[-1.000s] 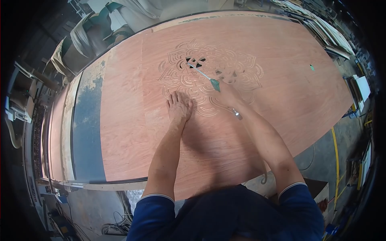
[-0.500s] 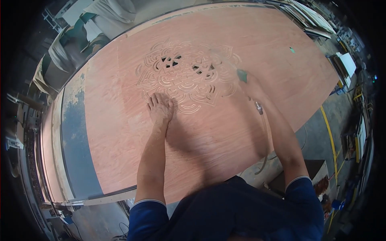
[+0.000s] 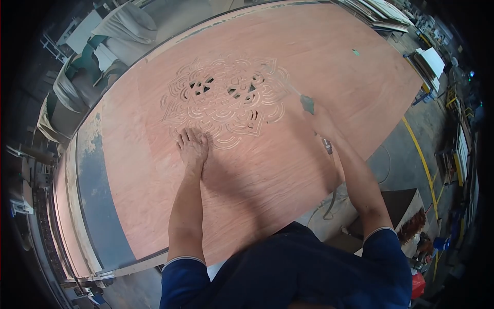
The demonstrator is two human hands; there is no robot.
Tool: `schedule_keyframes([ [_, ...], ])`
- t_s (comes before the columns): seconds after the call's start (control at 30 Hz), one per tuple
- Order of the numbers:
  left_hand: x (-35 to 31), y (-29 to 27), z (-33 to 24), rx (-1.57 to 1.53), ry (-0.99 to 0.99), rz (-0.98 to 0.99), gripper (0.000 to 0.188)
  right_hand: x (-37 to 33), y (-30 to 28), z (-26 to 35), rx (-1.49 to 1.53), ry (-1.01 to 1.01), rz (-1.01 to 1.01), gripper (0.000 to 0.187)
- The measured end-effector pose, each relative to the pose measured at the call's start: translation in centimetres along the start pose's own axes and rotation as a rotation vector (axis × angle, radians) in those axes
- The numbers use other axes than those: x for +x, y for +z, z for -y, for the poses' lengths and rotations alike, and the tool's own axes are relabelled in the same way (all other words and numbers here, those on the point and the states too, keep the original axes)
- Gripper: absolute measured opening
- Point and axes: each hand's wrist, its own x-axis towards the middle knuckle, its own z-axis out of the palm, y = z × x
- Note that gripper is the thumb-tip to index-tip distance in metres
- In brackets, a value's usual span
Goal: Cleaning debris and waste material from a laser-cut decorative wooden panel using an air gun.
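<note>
A large reddish plywood panel (image 3: pixel 247 185) lies in front of me, with a carved mandala pattern (image 3: pixel 211 110) of curved grooves and several cut-through openings. My left hand (image 3: pixel 193 147) rests flat on the panel at the pattern's near left edge, fingers stretched out. To the right of the pattern, my right hand (image 3: pixel 323 123) is closed round an air blow gun (image 3: pixel 307 104) with a greenish body. Its thin nozzle points up and left toward the carving. A metal hose fitting (image 3: pixel 328 146) shows below the hand, and a hose (image 3: pixel 332 200) hangs past the panel's near edge.
A blue-grey strip (image 3: pixel 100 190) borders the panel on the left. Draped cloth (image 3: pixel 123 23) is at the far left. Stacked sheets (image 3: pixel 370 15) stand at the far right, and more boards (image 3: pixel 427 64) lie nearby. A yellow line (image 3: pixel 419 147) crosses the floor on the right.
The view has turned slightly, so the panel appears further left. My right hand and the air blow gun have moved a little right, away from the carving. My left hand stays at about the same spot.
</note>
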Motion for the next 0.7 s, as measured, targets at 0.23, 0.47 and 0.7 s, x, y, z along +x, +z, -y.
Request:
schedule_keyframes([
  [0.23, -0.1, -0.5, -0.2, -0.001, -0.002, 0.011, 0.073, 0.0, 1.8, 1.1, 0.009, 0.019, 0.195, 0.019],
  [0.47, -0.1, -0.6, 0.0, 0.014, -0.009, -0.005, 0.073, 0.8, 3.9, 2.1, -0.070, -0.013, 0.218, 0.024],
  [0.7, -0.2, -0.3, -0.1, 0.004, -0.003, 0.000, 0.074, 1.0, 1.1, 1.0, -0.010, -0.011, 0.074, 0.024],
])
